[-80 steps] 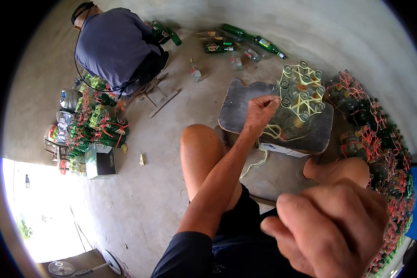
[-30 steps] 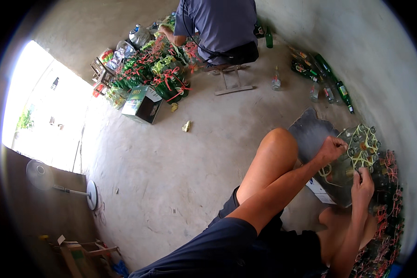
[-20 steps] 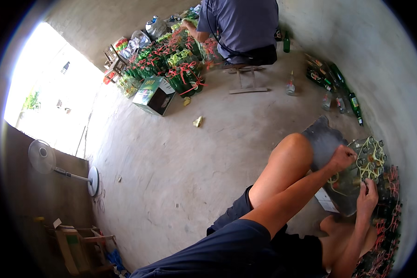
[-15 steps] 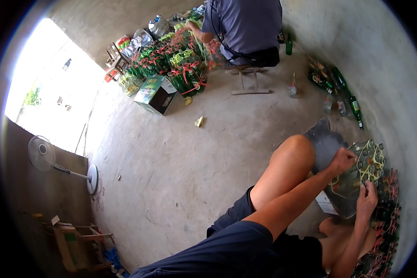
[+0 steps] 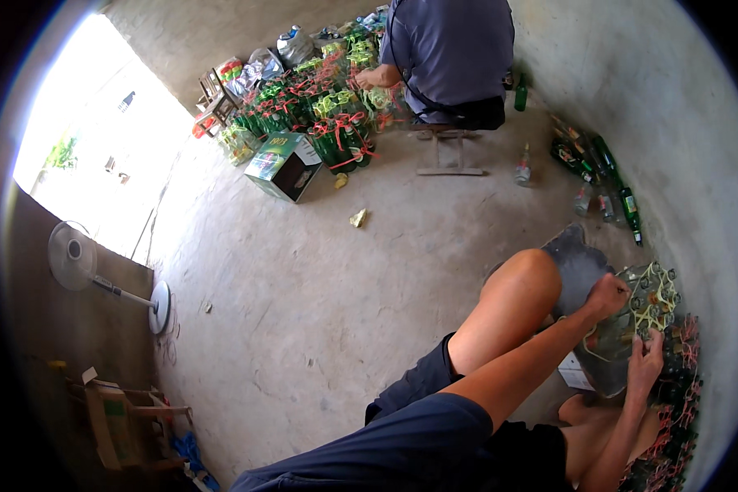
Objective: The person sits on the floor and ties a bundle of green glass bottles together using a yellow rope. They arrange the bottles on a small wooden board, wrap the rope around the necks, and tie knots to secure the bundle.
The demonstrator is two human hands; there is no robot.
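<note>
A bundle of clear glass bottles [image 5: 641,283] stands at my right, with pale yellow cord [image 5: 653,315] looped around the necks. My left hand [image 5: 607,297] is closed in a pinch at the bundle's left side, on what looks like the cord. At the near side, my right hand [image 5: 646,361] has its fingers bent together against the cord by the bottle necks. The cord ends between my fingers are too small to follow. A loose length of cord hangs down the left side of the bundle. Under it lies a dark grey sheet [image 5: 578,261].
Bottles tied with red cord [image 5: 682,373] line the wall at my right. Loose bottles [image 5: 629,205] lie beyond. A co-worker [image 5: 455,61] sits on a wooden stool [image 5: 451,171] beside many tied green bottles [image 5: 336,148]. An open carton [image 5: 275,168] and a fan [image 5: 74,256] stand leftward.
The view has shifted slightly. Both my hands stay at the bundle, the right fingers now bent closer at the cord. The co-worker's hand has moved nearer to the body.
</note>
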